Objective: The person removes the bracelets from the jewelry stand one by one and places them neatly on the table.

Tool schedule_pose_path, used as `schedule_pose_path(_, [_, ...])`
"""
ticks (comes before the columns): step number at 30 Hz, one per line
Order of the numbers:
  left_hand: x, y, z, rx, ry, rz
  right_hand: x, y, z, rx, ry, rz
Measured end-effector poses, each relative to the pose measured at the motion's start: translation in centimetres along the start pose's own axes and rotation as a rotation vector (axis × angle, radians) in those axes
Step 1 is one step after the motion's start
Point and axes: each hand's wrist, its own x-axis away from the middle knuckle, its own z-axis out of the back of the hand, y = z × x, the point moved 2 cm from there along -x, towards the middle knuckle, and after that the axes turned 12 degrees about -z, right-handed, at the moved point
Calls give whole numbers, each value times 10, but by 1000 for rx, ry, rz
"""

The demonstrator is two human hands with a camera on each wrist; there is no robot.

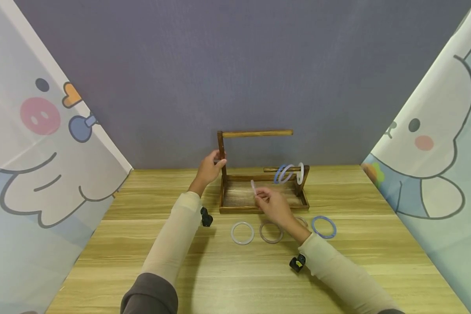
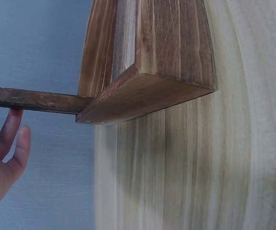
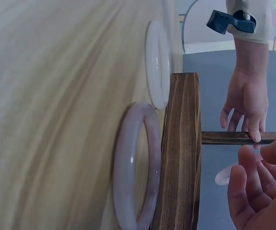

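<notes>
My left hand (image 1: 209,169) grips the left upright post (image 1: 221,146) of a dark wooden bangle stand (image 1: 239,210), thumb in front and fingers behind. My right hand (image 1: 274,205) pinches a pale bangle (image 1: 253,187) over the stand's tray; it appears nearly edge-on, and fingers cover part of it. The long upper bar (image 1: 259,133) carries no bangle. On the shorter lower bar (image 1: 272,169) hang a blue bangle (image 1: 276,175), a lavender bangle (image 1: 281,176) and a white bangle (image 1: 301,174).
In front of the stand lie a white bangle (image 1: 232,233), a brownish-lilac bangle (image 1: 271,242) and a blue bangle (image 1: 324,237). Another bangle (image 1: 304,220) is partly hidden behind my right wrist. A grey wall (image 1: 235,78) rises behind the table, with printed panels on both sides.
</notes>
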Motion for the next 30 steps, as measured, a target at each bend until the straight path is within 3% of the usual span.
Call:
schedule_pose_path(7, [1,-1,-1,8,-7,9,5,-3,-5,113,6,106])
schedule_pose_path(15, [1,0,-1,3,-8,5,13,-6,-6,172,-68,230])
schedule_pose_path(26, [1,1,0,-6,-18,13,28,-6,-10,211,-306,254])
schedule_pose_path(30, [1,0,0,-2,-21,13,31,-5,-11,221,-385,307])
